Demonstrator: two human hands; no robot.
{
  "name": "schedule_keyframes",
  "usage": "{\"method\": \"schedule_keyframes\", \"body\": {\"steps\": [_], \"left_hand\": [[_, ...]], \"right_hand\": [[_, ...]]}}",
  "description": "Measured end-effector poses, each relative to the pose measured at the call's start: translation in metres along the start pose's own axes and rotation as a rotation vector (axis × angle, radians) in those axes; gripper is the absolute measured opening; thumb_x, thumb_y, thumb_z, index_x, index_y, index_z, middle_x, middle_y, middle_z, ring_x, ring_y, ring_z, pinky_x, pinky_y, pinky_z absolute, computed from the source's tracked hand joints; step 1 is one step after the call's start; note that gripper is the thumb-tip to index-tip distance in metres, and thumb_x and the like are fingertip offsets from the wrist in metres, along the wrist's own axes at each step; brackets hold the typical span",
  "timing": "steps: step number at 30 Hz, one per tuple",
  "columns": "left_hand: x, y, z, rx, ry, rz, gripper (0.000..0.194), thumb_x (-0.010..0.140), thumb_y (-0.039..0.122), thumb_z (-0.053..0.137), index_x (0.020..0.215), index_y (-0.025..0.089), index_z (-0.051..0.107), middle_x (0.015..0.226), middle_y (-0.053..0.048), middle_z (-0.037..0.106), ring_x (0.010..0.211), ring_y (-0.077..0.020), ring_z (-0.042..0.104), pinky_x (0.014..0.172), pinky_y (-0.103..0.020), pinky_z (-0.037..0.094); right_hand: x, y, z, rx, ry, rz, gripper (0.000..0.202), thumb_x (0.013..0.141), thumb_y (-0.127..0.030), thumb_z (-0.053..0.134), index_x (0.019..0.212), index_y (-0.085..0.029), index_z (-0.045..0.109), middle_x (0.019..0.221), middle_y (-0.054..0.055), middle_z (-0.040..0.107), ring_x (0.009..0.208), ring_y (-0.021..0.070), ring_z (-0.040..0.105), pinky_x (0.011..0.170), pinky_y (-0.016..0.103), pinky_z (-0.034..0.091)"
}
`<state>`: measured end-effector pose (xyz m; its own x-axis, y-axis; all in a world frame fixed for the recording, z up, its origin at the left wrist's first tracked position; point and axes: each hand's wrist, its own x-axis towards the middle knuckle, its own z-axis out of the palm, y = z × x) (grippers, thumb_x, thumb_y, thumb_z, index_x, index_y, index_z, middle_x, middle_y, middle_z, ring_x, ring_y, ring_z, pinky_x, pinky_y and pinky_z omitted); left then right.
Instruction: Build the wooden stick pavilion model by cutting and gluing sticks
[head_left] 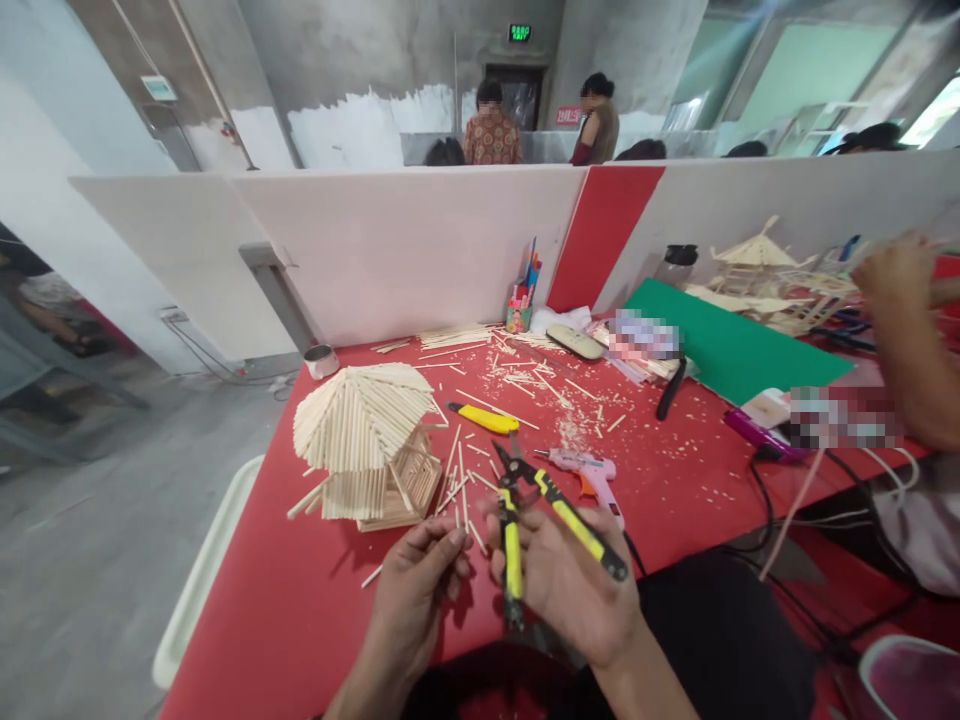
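Observation:
My right hand (pixel 574 590) holds yellow-and-black cutting pliers (pixel 512 540), their handles spread and jaws pointing away from me. Close on its left, my left hand (pixel 421 568) has thumb and fingers pressed together; whatever is pinched there is too small to make out. Just beyond my left hand stands a small pavilion model (pixel 364 440) of pale wooden sticks with a pointed roof. Loose sticks (pixel 461 480) lie between the model and the pliers. A yellow utility knife (pixel 486 417) rests behind them, and a pink glue gun (pixel 589 470) lies to the right.
The red table (pixel 247 620) also bears a metal cup (pixel 321 361), a pen holder (pixel 518 312), a glasses case (pixel 574 341) and a green board (pixel 735 345). Another person's arm (pixel 911 340) is at the right, near other stick models (pixel 761 250). Cables hang off the right edge.

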<state>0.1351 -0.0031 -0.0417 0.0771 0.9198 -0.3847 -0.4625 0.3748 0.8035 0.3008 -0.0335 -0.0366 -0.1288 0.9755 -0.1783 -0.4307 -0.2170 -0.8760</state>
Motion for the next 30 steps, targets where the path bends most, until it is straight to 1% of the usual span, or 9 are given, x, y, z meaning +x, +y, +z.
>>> {"method": "schedule_keyframes", "body": {"steps": [3, 6, 8, 10, 12, 14, 19, 25, 30], "left_hand": [[0.000, -0.001, 0.000, 0.035, -0.034, 0.019, 0.030, 0.053, 0.029, 0.086, 0.070, 0.012, 0.069, 0.049, 0.001, 0.063, 0.038, -0.0046, 0.048, 0.037, -0.013, 0.035], [0.000, -0.001, -0.004, 0.107, -0.034, 0.082, 0.029, 0.055, 0.030, 0.085, 0.072, 0.013, 0.069, 0.050, 0.000, 0.064, 0.039, -0.0058, 0.050, 0.038, -0.014, 0.036], [0.000, 0.000, -0.006, 0.190, -0.033, 0.121, 0.028, 0.058, 0.031, 0.084, 0.073, 0.013, 0.069, 0.049, 0.000, 0.065, 0.038, -0.0061, 0.050, 0.039, -0.015, 0.037], [-0.001, 0.002, -0.005, 0.264, -0.032, 0.141, 0.027, 0.059, 0.033, 0.082, 0.071, 0.013, 0.069, 0.047, 0.000, 0.064, 0.037, -0.0063, 0.049, 0.040, -0.016, 0.038], [-0.003, 0.004, -0.002, 0.318, -0.026, 0.146, 0.028, 0.059, 0.035, 0.082, 0.068, 0.013, 0.068, 0.045, 0.000, 0.063, 0.037, -0.0067, 0.049, 0.040, -0.016, 0.039], [-0.004, 0.006, 0.001, 0.361, -0.013, 0.151, 0.029, 0.057, 0.037, 0.082, 0.066, 0.013, 0.068, 0.045, 0.000, 0.063, 0.037, -0.0074, 0.049, 0.039, -0.017, 0.039], [-0.007, 0.008, 0.004, 0.415, 0.028, 0.156, 0.029, 0.054, 0.037, 0.081, 0.066, 0.014, 0.069, 0.044, 0.000, 0.063, 0.037, -0.0088, 0.049, 0.039, -0.018, 0.040], [-0.007, 0.010, -0.001, 0.491, 0.020, 0.168, 0.024, 0.056, 0.034, 0.079, 0.065, 0.014, 0.070, 0.043, 0.000, 0.062, 0.036, -0.0091, 0.049, 0.039, -0.019, 0.039], [-0.009, 0.011, -0.003, 0.536, 0.012, 0.174, 0.023, 0.058, 0.033, 0.078, 0.069, 0.013, 0.073, 0.043, -0.001, 0.062, 0.037, -0.0092, 0.048, 0.039, -0.018, 0.038]], "right_hand": [[-0.007, 0.012, 0.007, -0.098, -0.031, 0.112, 0.050, 0.069, -0.032, 0.039, 0.108, -0.012, 0.063, 0.093, 0.013, 0.068, 0.092, 0.0229, 0.064, 0.077, 0.034, 0.050], [-0.018, 0.022, 0.009, -0.230, -0.036, 0.186, 0.066, 0.051, -0.017, 0.046, 0.116, -0.013, 0.058, 0.100, 0.010, 0.067, 0.091, 0.0223, 0.064, 0.077, 0.033, 0.051], [-0.026, 0.025, 0.009, -0.465, -0.006, 0.141, 0.080, 0.052, -0.013, 0.046, 0.131, -0.017, 0.048, 0.116, 0.009, 0.062, 0.107, 0.0226, 0.059, 0.090, 0.036, 0.047], [-0.032, 0.028, 0.007, -0.754, 0.033, 0.055, 0.088, 0.056, -0.010, 0.046, 0.143, -0.020, 0.035, 0.135, 0.008, 0.050, 0.129, 0.0228, 0.043, 0.107, 0.039, 0.034], [-0.035, 0.033, 0.006, -0.971, 0.060, 0.015, 0.089, 0.060, -0.010, 0.046, 0.147, -0.020, 0.027, 0.146, 0.008, 0.038, 0.139, 0.0235, 0.027, 0.113, 0.042, 0.022], [-0.036, 0.041, 0.006, -1.091, 0.107, -0.001, 0.088, 0.063, -0.010, 0.046, 0.148, -0.019, 0.025, 0.148, 0.009, 0.035, 0.140, 0.0253, 0.025, 0.114, 0.044, 0.022], [-0.036, 0.056, 0.011, -1.198, 0.208, -0.132, 0.083, 0.066, -0.011, 0.047, 0.147, -0.018, 0.027, 0.142, 0.010, 0.043, 0.134, 0.0256, 0.035, 0.110, 0.041, 0.030], [-0.035, 0.056, 0.006, -1.197, 0.084, -0.090, 0.083, 0.068, -0.012, 0.047, 0.148, -0.016, 0.024, 0.146, 0.011, 0.038, 0.136, 0.0261, 0.033, 0.111, 0.042, 0.030], [-0.036, 0.054, 0.005, -1.181, 0.061, -0.066, 0.083, 0.067, -0.012, 0.046, 0.147, -0.014, 0.025, 0.146, 0.012, 0.038, 0.137, 0.0252, 0.032, 0.112, 0.041, 0.028]]}}
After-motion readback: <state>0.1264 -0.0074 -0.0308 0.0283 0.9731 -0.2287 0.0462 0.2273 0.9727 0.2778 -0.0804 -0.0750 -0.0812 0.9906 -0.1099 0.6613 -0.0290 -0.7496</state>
